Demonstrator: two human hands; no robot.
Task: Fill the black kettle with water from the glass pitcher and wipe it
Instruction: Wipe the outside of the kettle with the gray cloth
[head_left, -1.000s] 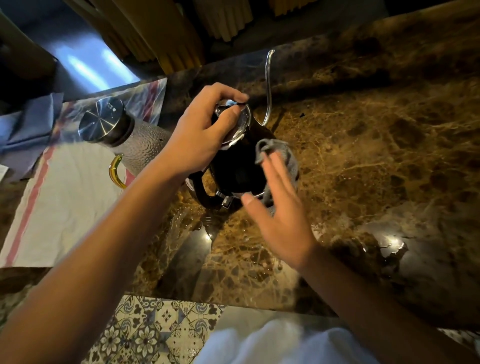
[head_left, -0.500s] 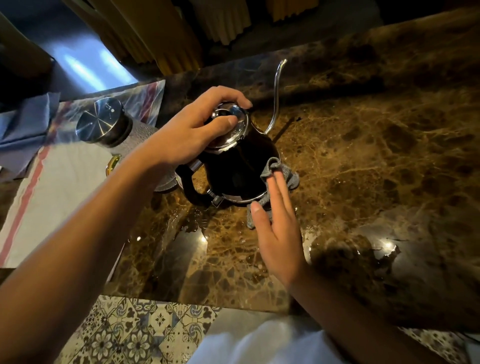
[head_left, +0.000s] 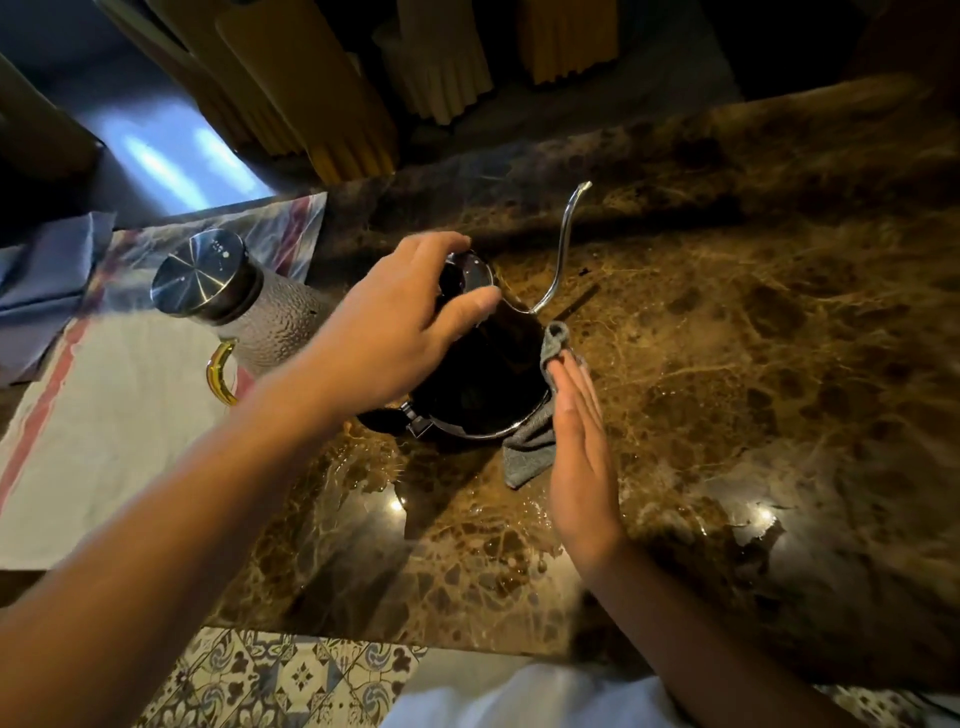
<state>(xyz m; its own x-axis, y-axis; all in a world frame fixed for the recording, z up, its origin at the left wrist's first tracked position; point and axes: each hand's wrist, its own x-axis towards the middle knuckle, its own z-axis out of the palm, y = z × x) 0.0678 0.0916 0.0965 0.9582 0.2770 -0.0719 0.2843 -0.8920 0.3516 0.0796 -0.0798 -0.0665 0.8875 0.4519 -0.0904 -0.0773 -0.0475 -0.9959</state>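
Right now your right hand (head_left: 579, 447) is the nearer one to the surface that needs wiping: the black kettle (head_left: 478, 384) lies directly to the left of its fingers, with only the grey cloth (head_left: 540, 415) between them. Those fingers are straight and held together, palm turned toward the kettle's right flank, pressing the cloth flat against it; a loose corner of the cloth hangs down onto the marble counter (head_left: 727, 364).

Your left hand (head_left: 400, 332) comes in from above, its fingers and thumb curled around the kettle's lid (head_left: 470, 270) to steady it. The kettle stands upright on the counter, near the middle, so its long axis runs vertically. Its thin gooseneck spout (head_left: 563, 239) rises from the right side of the body and points up and away from you, toward the back of the counter, while its dark handle (head_left: 382, 418) juts out on the near left, under your left wrist.

The glass pitcher (head_left: 244, 306) stands well to the left on a white towel (head_left: 104, 415), capped, with neither hand touching it, so I judge that you are on the wiping step. Any stroke from here should follow the curve of the body, staying below the spout's root.
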